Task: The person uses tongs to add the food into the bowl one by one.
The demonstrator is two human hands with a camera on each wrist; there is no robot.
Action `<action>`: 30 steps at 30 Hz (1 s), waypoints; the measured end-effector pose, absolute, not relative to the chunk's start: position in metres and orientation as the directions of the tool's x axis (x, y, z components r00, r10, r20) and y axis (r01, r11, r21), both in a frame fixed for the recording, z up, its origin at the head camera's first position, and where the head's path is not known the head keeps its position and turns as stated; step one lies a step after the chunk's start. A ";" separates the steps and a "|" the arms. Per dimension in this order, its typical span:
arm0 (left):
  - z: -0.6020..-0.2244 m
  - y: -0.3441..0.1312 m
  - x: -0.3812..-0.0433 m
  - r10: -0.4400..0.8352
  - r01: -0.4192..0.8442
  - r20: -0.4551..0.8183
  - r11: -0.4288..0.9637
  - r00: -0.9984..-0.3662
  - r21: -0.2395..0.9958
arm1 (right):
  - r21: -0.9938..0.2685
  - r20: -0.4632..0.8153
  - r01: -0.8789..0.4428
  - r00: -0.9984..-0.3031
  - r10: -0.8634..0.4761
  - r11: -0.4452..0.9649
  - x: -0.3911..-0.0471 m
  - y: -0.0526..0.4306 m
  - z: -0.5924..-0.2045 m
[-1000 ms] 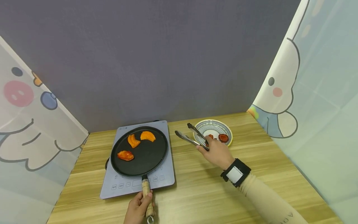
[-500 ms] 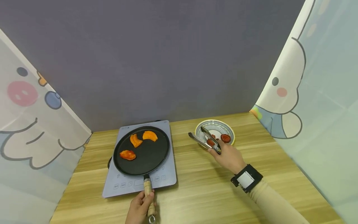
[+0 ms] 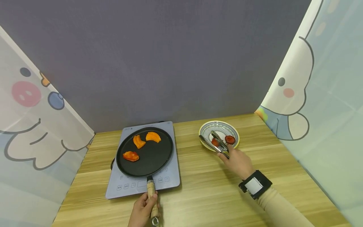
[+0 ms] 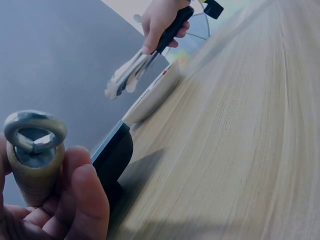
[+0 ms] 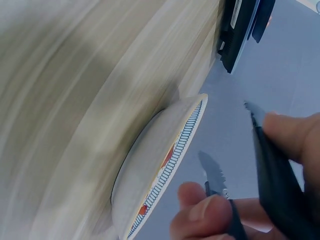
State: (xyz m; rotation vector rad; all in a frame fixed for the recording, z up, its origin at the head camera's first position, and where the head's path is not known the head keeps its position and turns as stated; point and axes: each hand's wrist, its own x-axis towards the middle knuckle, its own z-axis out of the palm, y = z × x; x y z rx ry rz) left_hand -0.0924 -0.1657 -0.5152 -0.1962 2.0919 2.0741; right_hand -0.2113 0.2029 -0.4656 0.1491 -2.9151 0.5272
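Observation:
My left hand [image 3: 143, 208] grips the wooden handle [image 3: 151, 189] of a flat black frying pan [image 3: 154, 160]. Two orange crescent-shaped pieces [image 3: 153, 136] and a glossy reddish-orange piece of food [image 3: 131, 156] lie in it. At the right, my right hand [image 3: 238, 162] holds metal tongs [image 3: 208, 143] with black grips, their arms spread apart over a patterned plate [image 3: 207, 127]. A round dark-red slice [image 3: 230, 139] lies on the plate. Another red piece [image 3: 215, 142] shows between the tongs' arms; contact with it cannot be told. The right wrist view shows the plate [image 5: 150, 160] side-on below the tongs.
The pan stands on a flat grey induction cooker [image 3: 113, 189] with marked controls along its front. A grey wall [image 3: 181, 63] rises behind the wooden table [image 3: 198, 198]. Cartoon-printed panels [image 3: 334, 119] flank both sides.
My right hand has carried the tongs right, so their tips now sit over the plate rather than left of it. The left hand keeps its grip on the handle; the view shifted slightly.

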 end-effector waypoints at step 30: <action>-0.511 -0.164 -0.090 0.028 -0.225 -0.225 0.002 -0.974 0.974 | -0.178 0.179 -0.037 -0.984 -0.004 0.983 -0.215 0.208 -0.471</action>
